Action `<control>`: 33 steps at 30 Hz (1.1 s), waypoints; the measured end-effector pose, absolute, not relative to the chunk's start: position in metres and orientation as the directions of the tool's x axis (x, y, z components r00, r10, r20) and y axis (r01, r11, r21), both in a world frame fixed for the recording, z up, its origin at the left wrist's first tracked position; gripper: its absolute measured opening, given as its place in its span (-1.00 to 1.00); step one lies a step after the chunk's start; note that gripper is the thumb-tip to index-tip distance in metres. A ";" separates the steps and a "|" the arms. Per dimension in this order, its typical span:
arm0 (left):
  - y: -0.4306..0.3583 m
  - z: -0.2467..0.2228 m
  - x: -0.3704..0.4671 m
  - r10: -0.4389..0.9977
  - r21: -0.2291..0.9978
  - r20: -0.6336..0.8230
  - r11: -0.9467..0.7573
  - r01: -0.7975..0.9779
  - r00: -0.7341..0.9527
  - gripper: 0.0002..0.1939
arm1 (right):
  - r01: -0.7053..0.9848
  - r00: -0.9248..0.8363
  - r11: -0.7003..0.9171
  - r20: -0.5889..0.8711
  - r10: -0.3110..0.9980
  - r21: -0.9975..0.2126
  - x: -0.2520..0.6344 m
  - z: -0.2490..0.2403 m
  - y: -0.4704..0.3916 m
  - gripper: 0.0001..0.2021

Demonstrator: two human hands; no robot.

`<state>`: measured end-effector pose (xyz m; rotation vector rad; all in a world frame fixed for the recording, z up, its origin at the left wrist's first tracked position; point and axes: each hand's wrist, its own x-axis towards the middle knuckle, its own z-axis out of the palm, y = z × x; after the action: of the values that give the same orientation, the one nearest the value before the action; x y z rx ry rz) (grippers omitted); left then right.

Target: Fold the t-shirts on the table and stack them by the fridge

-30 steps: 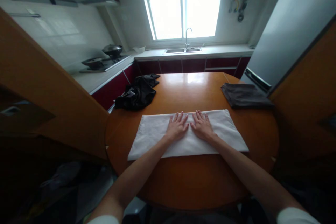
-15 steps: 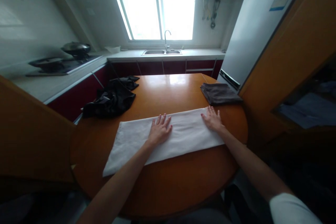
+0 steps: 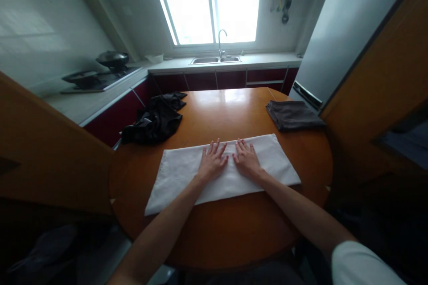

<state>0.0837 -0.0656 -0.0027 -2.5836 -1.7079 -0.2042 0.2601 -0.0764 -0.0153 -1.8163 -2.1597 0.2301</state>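
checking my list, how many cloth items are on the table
3: white cloth under left hand and right hand; folded grey cloth at right; black heap at left, which may hide more.

Left arm point(image 3: 162, 231): one, bare, slanting forward and inward from lower left; wrist point(image 3: 199, 180) low. Left grip point(image 3: 213, 164): palm down, flattened, fingers point(image 3: 222, 150) fanned. Right arm point(image 3: 306, 211): one, bare-forearmed, slanting forward and inward from lower right. Right grip point(image 3: 246, 161): palm down, flattened, fingers less widely spread. Thumbs point(image 3: 225, 159): pair, pointing inward, near, apart.
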 end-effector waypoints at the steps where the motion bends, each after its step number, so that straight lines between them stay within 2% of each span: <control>1: -0.069 -0.002 0.085 0.904 0.036 0.154 -0.408 0.912 0.398 -0.39 | 0.930 -0.147 0.185 0.140 0.979 -0.317 0.262 -0.016 -0.076 -0.38; 3: -0.080 -0.004 0.089 0.877 0.030 0.167 -0.462 0.887 0.451 -0.42 | 0.930 -0.138 0.178 0.145 0.980 -0.321 0.265 -0.016 -0.076 -0.39; 8: -0.108 -0.017 0.099 0.837 0.043 0.082 -0.545 0.837 0.541 -0.39 | 0.922 -0.150 0.196 0.157 0.976 -0.333 0.264 -0.018 -0.076 -0.42; 16: -0.129 -0.020 0.100 0.816 0.000 0.141 -0.566 0.825 0.560 -0.31 | 0.919 -0.157 0.209 0.177 0.972 -0.335 0.266 -0.015 -0.077 -0.43; 27: -0.130 -0.019 0.099 0.830 -0.023 0.122 -0.545 0.838 0.544 -0.40 | 0.920 -0.177 0.217 0.147 0.973 -0.325 0.274 -0.014 -0.075 -0.39; 30: -0.129 -0.019 0.098 0.834 -0.014 0.111 -0.543 0.840 0.541 -0.41 | 0.957 -0.077 0.094 0.072 0.994 -0.274 0.305 -0.014 -0.070 -0.34; 33: -0.129 -0.019 0.098 0.839 0.001 0.095 -0.539 0.842 0.536 -0.41 | 0.962 0.141 -0.132 0.024 0.990 -0.241 0.347 -0.012 -0.062 -0.31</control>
<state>0.0977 -0.1289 -0.0187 -2.7138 -1.4855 -0.1294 0.3466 -0.0621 -0.0117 -2.2146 -1.9264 0.2088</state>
